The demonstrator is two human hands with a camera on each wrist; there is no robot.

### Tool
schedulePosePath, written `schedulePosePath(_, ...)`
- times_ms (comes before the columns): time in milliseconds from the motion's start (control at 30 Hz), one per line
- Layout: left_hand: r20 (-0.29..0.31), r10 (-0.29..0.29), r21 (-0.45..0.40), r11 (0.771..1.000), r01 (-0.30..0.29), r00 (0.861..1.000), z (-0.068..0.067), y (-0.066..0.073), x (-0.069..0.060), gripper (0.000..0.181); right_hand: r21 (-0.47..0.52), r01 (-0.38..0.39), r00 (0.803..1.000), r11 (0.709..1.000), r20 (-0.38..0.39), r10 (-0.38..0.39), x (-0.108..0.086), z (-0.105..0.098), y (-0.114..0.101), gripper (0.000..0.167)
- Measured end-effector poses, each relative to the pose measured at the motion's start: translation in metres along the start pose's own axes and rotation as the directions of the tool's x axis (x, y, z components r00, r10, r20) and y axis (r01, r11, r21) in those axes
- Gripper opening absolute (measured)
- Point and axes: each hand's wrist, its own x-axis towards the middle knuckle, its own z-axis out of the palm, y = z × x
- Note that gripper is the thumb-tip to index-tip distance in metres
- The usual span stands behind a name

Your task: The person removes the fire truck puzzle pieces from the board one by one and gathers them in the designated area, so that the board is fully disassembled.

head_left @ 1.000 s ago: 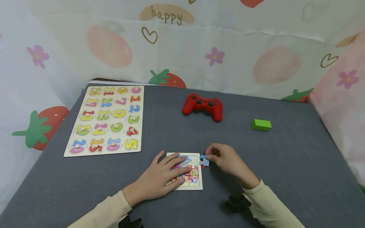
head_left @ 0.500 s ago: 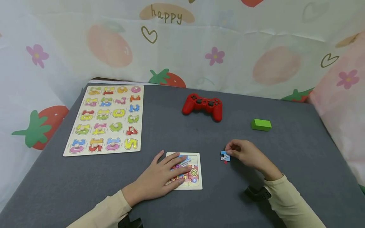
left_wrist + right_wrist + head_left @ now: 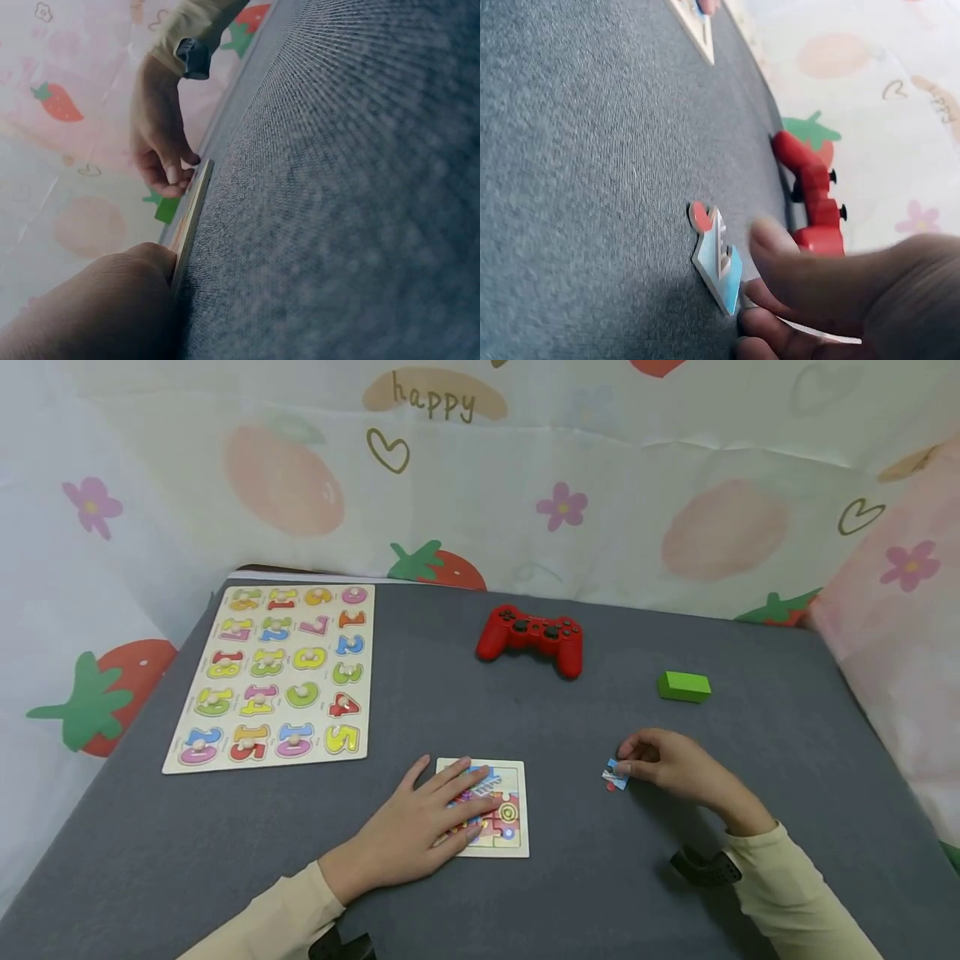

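Note:
A small square jigsaw puzzle board [image 3: 517, 852] with a pale frame lies near the front of the table. My left hand [image 3: 408, 835] rests on it with spread fingers, covering much of the picture. To the right, a blue-and-white puzzle piece [image 3: 615, 777] with a red tab lies on the grey cloth. My right hand [image 3: 678, 768] is just beside this piece, fingers loosely bent. In the right wrist view, the thumb [image 3: 776, 247] is raised apart from the puzzle piece [image 3: 718, 262], and the other fingers are near its edge.
A wooden number puzzle board [image 3: 273, 677] lies at the back left. Behind the hands are a red game controller [image 3: 531, 639] and, farther right, a green block [image 3: 684, 687]. A printed curtain [image 3: 495, 468] hangs along the table's back edge.
My right hand has drawn the puzzle piece away from the board to the right, and its thumb now stands off the turned piece. The left hand has stayed on the board.

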Motion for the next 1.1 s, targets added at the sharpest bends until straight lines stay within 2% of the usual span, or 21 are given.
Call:
schedulePosePath(100, 0.010, -0.010, -0.002, 1.000, 0.010, 1.000, -0.001, 0.000, 0.000, 0.042, -0.025, 0.032, 0.999, 0.999, 0.010, -0.031, -0.001, 0.004, 0.000, 0.027)
schedulePosePath(300, 0.020, -0.018, -0.002, 1.000, 0.018, 1.000, -0.001, 0.001, 0.000, 0.043, -0.133, 0.132, 0.991, 0.982, 0.004, -0.133, -0.004, 0.006, 0.000, 0.024)
schedulePosePath(600, 0.034, -0.021, -0.003, 1.000, 0.021, 0.999, -0.001, 0.000, 0.000, 0.043, -0.276, 0.272, 0.961, 0.922, 0.026, -0.275, -0.007, 0.000, 0.004, 0.025)
schedulePosePath(733, 0.031, -0.022, -0.006, 1.000, 0.022, 0.999, -0.001, 0.000, 0.000, 0.043, -0.291, 0.294, 0.953, 0.910, 0.023, -0.301, -0.008, -0.001, 0.005, 0.026)
schedulePosePath(933, 0.014, -0.015, 0.001, 1.000, 0.015, 1.000, -0.001, 0.000, 0.000, 0.043, -0.303, 0.283, 0.957, 0.910, 0.028, -0.289, -0.009, -0.002, 0.005, 0.029)
schedulePosePath(1100, 0.011, -0.015, 0.004, 1.000, 0.015, 1.000, -0.001, 0.000, 0.001, 0.043, -0.310, 0.276, 0.957, 0.910, -0.002, -0.291, -0.014, -0.001, -0.019, 0.029)
